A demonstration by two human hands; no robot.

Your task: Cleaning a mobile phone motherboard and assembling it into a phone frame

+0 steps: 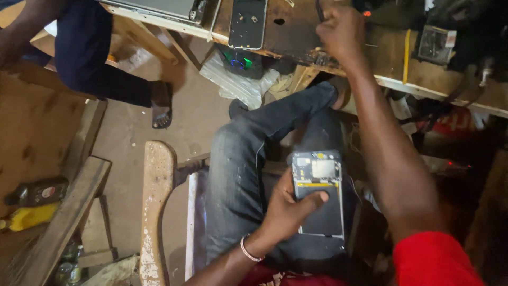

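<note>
One opened dark smartphone with its back cover off (319, 193), low and near over the lap, gripped in the left hand (288, 209), thumb across its middle. Right hand (341, 33) far up at the edge of the scorched wooden bench (296, 26), fingers closed into a fist; what they hold cannot be told. One second black phone (247, 22) flat on the bench, left of that fist, well apart. Open floor to the left.

Pretty basic getup: red short sleeve (431, 259) at 5 o'clock, dark blue jeans (248, 169) dead centre, thin beaded bracelet (248, 250) on the left wrist.
</note>
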